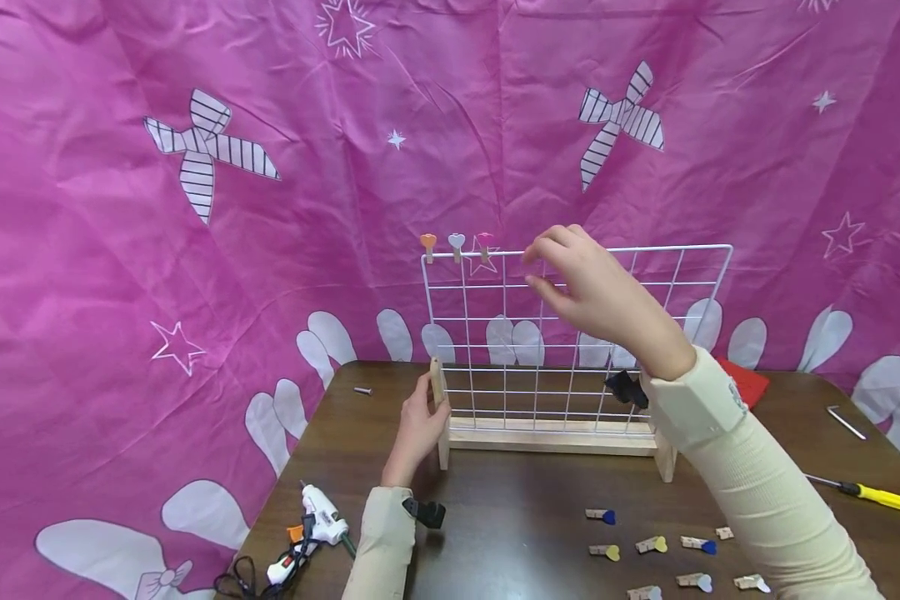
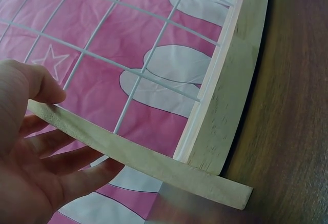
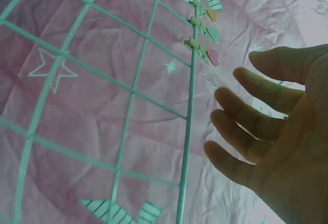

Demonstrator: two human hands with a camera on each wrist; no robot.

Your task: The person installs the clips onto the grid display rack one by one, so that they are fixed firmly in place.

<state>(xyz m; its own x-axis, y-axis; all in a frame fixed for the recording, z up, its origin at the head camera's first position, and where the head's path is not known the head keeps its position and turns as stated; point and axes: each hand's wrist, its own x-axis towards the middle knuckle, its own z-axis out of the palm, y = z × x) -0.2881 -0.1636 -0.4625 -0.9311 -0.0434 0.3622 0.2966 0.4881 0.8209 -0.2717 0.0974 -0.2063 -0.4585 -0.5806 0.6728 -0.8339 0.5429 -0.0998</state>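
In the head view a white wire grid panel (image 1: 675, 247) stands upright in a wooden base (image 1: 555, 443). My left hand (image 1: 417, 421) holds the base's left upright (image 2: 110, 142), thumb on one side and fingers on the other. Three heart-topped mini clothespins are clipped along the top rail at its left end: orange (image 1: 428, 243), white (image 1: 457, 242) and pink (image 1: 483, 242). Beside the rail, to the right of the pink one, is my right hand (image 1: 596, 287), fingers loosely bent and nothing between them. The right wrist view shows this hand (image 3: 277, 126) apart from the wire.
Several loose heart clothespins, such as a blue one (image 1: 602, 517) and a yellow one (image 1: 651, 544), lie before the rack. A glue gun (image 1: 321, 512) with its cord lies left. A yellow screwdriver (image 1: 888, 499), hex key (image 1: 846, 422) and red item (image 1: 746, 383) are right; a bolt (image 1: 363, 391) lies back left.
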